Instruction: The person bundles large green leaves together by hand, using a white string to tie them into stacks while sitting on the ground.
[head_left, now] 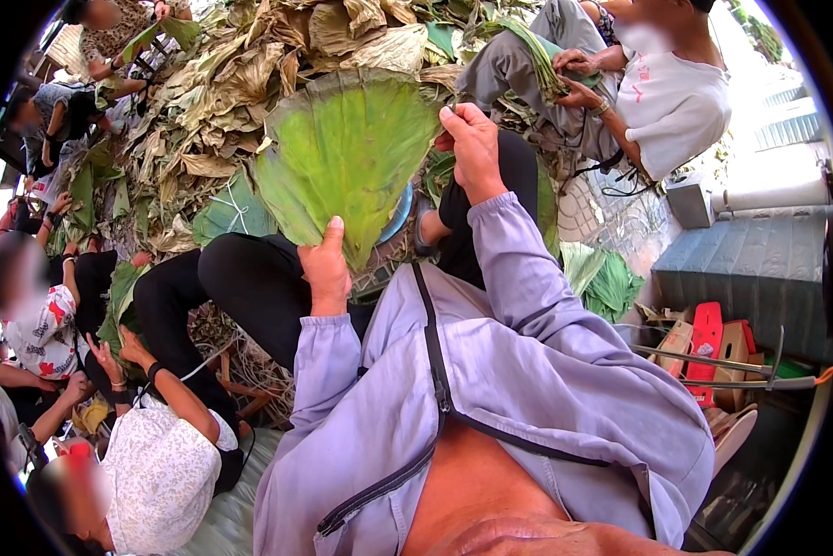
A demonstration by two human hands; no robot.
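Observation:
A large green fan-shaped folded leaf (347, 157), with a browned upper edge, is held up in front of me over my knees. My left hand (327, 273) grips its narrow lower point with the thumb on top. My right hand (472, 148) pinches the upper right edge between thumb and fingers. Behind the leaf, part of a round blue object (394, 211) shows by my right leg. A green leaf bundle tied with white string (227, 213) lies left of the held leaf.
Dried leaves (203, 83) are heaped ahead. A co-worker (657, 111) handles stalks at right; several others (157, 473) work along the left. Green leaves (611, 287) lie by my right side. A grey padded bench (741, 269) and red and cardboard pieces (704, 343) are at far right.

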